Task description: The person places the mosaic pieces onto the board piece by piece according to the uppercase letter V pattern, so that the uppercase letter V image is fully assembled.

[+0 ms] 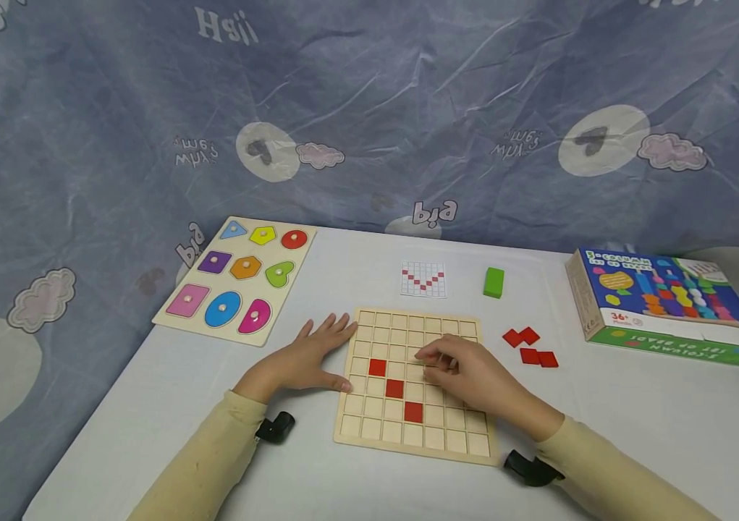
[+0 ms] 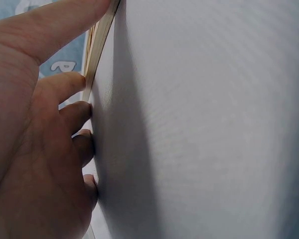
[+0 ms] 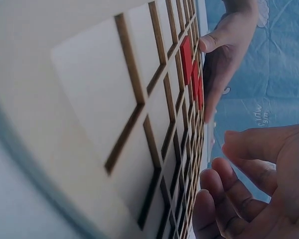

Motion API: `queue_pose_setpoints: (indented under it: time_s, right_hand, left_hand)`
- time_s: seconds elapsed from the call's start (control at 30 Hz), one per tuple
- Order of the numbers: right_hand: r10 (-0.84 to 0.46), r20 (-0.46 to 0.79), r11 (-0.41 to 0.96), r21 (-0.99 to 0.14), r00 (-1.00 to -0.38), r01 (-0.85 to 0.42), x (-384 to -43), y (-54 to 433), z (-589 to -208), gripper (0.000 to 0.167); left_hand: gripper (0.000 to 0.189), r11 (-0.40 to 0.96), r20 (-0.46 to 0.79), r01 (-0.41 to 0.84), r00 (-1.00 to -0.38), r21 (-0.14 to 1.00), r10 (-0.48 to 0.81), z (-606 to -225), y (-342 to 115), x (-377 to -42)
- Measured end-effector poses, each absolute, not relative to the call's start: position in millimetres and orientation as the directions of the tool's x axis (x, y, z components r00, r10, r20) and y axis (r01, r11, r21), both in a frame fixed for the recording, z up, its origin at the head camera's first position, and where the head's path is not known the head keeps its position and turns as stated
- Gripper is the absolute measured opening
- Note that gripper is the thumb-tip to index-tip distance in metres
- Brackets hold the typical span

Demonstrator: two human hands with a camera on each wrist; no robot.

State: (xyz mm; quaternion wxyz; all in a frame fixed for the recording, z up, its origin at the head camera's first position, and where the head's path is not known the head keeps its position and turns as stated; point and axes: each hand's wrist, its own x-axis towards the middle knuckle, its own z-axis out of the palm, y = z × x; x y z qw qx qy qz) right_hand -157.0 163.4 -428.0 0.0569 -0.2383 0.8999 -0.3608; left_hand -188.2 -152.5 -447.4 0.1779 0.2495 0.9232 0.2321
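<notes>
A wooden grid board (image 1: 434, 438) lies on the white table, with three red square tiles (image 1: 394, 388) set in its cells along a diagonal. My left hand (image 1: 307, 358) rests flat at the board's left side, fingers spread; its thumb and a fingertip meet the edge. In the left wrist view, the thumb lies against the board's edge (image 2: 95, 55). Over the middle of the board hovers my right hand (image 1: 473, 373), its fingers loosely bent. The right wrist view shows a gap between thumb and fingers (image 3: 229, 184), with nothing held there.
Several loose red tiles (image 1: 529, 357) lie right of the board. Behind it are a small pattern card (image 1: 423, 279) and a green block (image 1: 493, 282). A shape puzzle board (image 1: 203, 322) sits at the left, a bead-set box (image 1: 669, 304) at the right. A printed cloth (image 1: 369, 94) hangs behind.
</notes>
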Motion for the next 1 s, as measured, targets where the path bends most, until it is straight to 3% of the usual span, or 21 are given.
queue_pose_setpoints:
  time_s: [0.7, 1.0]
  right_hand:
    - [-0.391, 0.090, 0.691, -0.628, -0.916, -0.357, -149.6, 207.6, -420.1, 0.022]
    - [-0.377, 0.176, 0.693, -0.597, -0.909, -0.404, -150.8, 234.1, -420.3, 0.024]
  left_hand:
    - [0.109, 0.768, -0.201, 0.375, -0.820, 0.519, 0.536, -449.8, -152.8, -188.5]
    - [0.109, 0.769, -0.200, 0.367, -0.824, 0.524, 0.530, -450.5, -152.9, -187.5]
